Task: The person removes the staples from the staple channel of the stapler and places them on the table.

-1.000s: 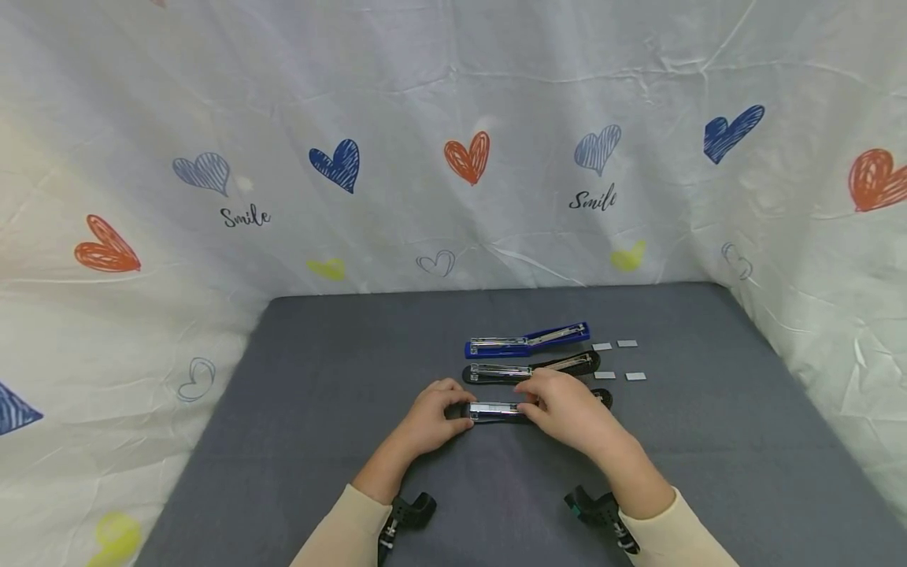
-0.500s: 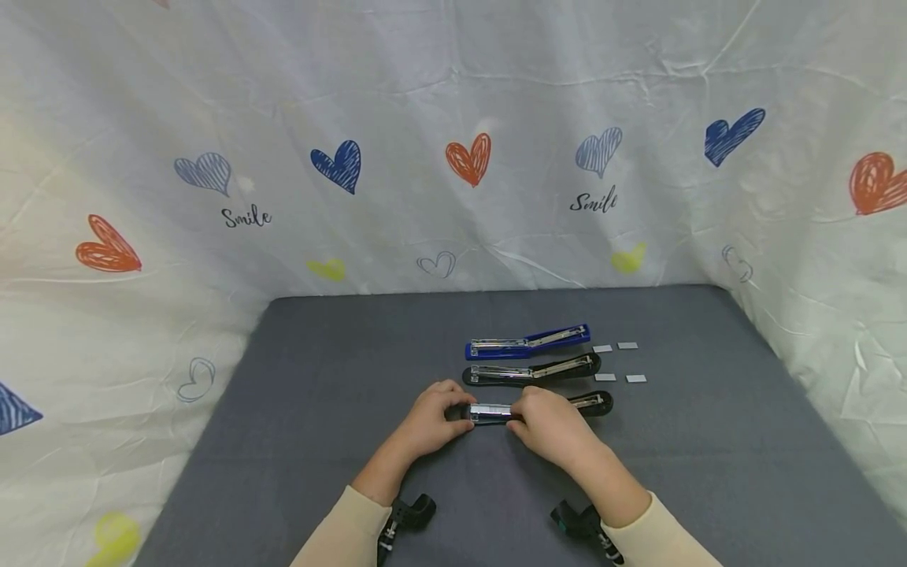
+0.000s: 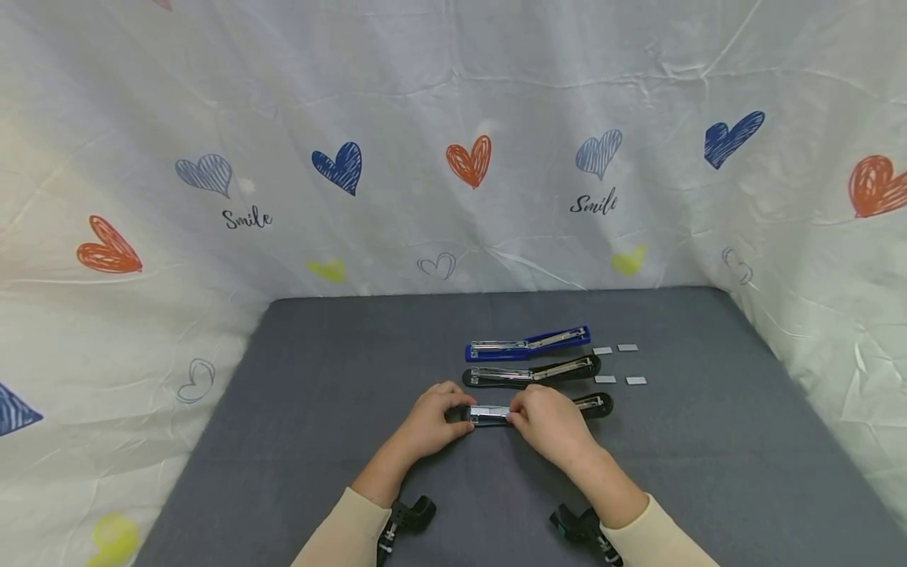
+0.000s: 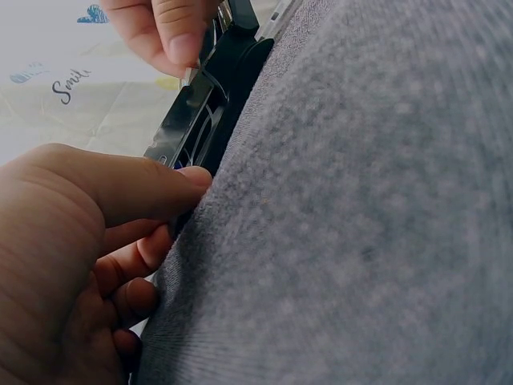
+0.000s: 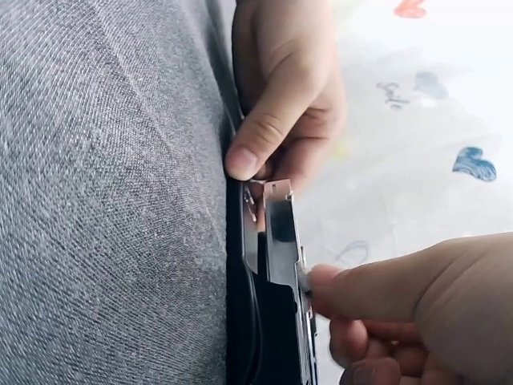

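Note:
A black stapler [image 3: 594, 405] lies folded out on the grey cloth, its silver magazine [image 3: 489, 415] facing up. My left hand [image 3: 432, 421] grips the stapler's left end, thumb on the near side, as the left wrist view also shows. Over the magazine's middle, my right hand [image 3: 553, 425] pinches a small pale piece [image 5: 304, 281], which looks like a strip of staples, between thumb and finger. That piece sits right at the magazine's edge and is mostly hidden by the fingertips. The right hand covers the stapler's hinge part in the head view.
Behind it lie another folded-out black stapler [image 3: 581, 366] and a blue stapler [image 3: 560, 339]. Several small whitish strips [image 3: 636, 380] lie to their right. A white cloth [image 3: 397, 94] printed with hearts hangs beyond the table [image 3: 340, 354].
My right hand has come down and slightly left along the stapler's magazine, uncovering its right end, then stayed nearly still. The left hand has kept its grip in place.

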